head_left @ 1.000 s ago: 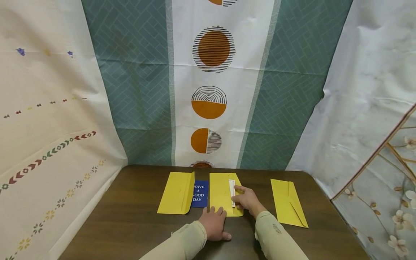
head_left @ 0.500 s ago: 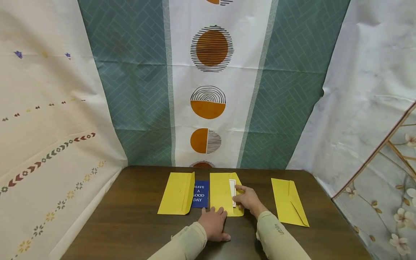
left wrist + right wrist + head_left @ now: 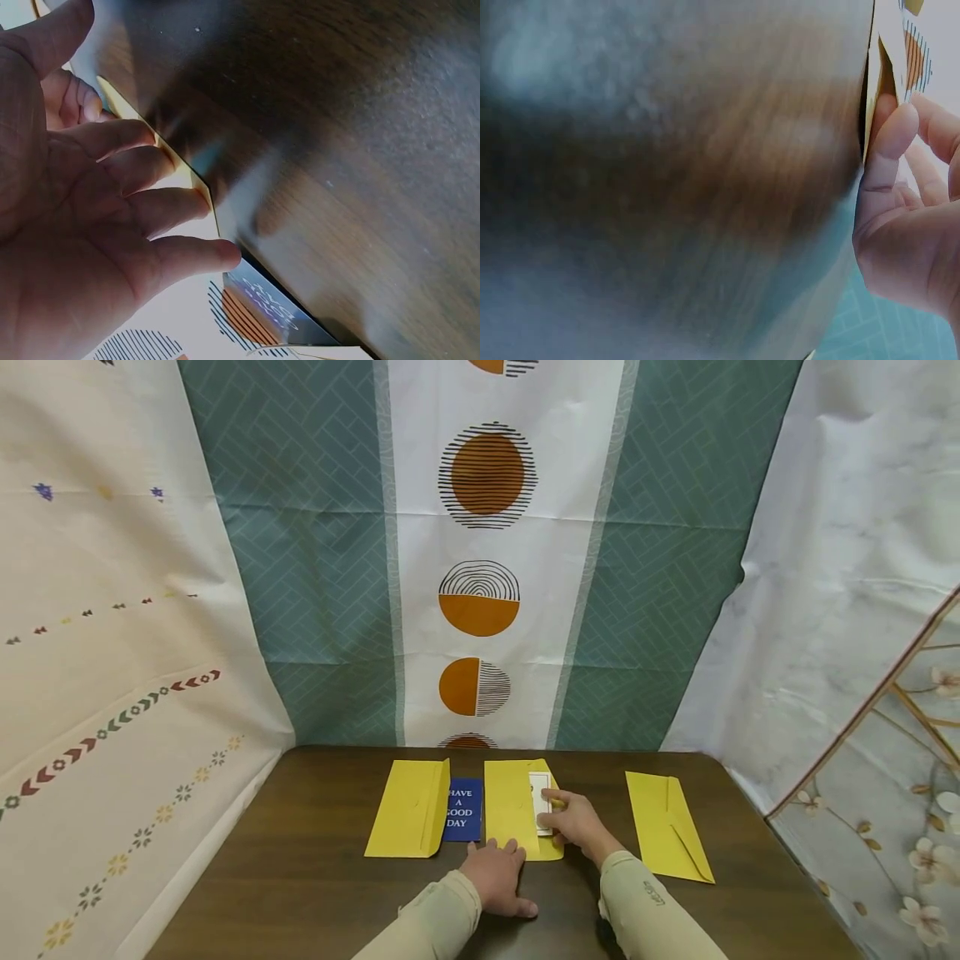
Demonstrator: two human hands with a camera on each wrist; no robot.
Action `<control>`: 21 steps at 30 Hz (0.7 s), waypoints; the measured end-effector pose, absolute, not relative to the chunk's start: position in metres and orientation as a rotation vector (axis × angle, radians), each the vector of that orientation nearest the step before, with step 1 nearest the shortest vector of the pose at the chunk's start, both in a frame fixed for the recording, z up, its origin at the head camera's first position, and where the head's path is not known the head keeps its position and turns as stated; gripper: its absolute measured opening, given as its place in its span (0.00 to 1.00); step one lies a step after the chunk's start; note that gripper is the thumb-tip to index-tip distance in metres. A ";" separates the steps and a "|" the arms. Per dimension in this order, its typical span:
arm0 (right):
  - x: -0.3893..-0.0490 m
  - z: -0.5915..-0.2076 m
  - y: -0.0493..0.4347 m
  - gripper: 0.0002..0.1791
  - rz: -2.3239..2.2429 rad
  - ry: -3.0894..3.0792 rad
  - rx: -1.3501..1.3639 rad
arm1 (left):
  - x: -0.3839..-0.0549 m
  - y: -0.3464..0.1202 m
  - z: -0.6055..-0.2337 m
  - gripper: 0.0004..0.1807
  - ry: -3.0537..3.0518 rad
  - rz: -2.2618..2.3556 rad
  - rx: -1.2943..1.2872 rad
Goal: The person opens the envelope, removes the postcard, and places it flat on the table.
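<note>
patterned fabric sheets [image 3: 315, 552] hung behind a dark brown wooden table [image 3: 315, 843]. a white rectangular card with a thin dark border [image 3: 537, 814] stuck out of the right side of the middle yellow paper envelope [image 3: 506, 797], its left part hidden. the right hand [image 3: 582, 828] pinched the card's outer edge between thumb and fingers; the left hand [image 3: 497, 881] rested on the envelope's near edge, fingers straight, gripping nothing.

the card was probably light and fairly stiff, easily bent at a corner, and best held by the middle of its exposed edge. the envelope looked thin, soft enough to crease and apt to slide unless pressed flat.

yellow envelopes numbered three, counting one on the left [image 3: 401, 808] and one on the right [image 3: 660, 827]. white cards showed as one, and so did blue cards: a blue rectangular card with white lettering [image 3: 467, 831], partly hidden by the left envelope.
</note>
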State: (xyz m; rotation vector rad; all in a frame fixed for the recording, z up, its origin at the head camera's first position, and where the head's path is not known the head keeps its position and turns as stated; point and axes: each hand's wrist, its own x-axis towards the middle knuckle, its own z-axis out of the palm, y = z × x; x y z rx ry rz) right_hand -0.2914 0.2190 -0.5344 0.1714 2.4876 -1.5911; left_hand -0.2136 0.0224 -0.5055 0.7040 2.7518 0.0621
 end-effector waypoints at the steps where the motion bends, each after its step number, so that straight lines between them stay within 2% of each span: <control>1: -0.291 -0.534 0.218 0.33 -1.583 2.493 0.155 | -0.214 0.022 -0.506 0.45 2.754 0.063 0.703; 8: -0.290 -0.537 0.218 0.29 -1.544 2.523 0.126 | -0.213 0.022 -0.509 0.44 2.772 0.071 0.716; 21: -0.292 -0.537 0.218 0.32 -1.519 2.514 0.116 | -0.213 0.020 -0.514 0.47 2.787 0.099 0.694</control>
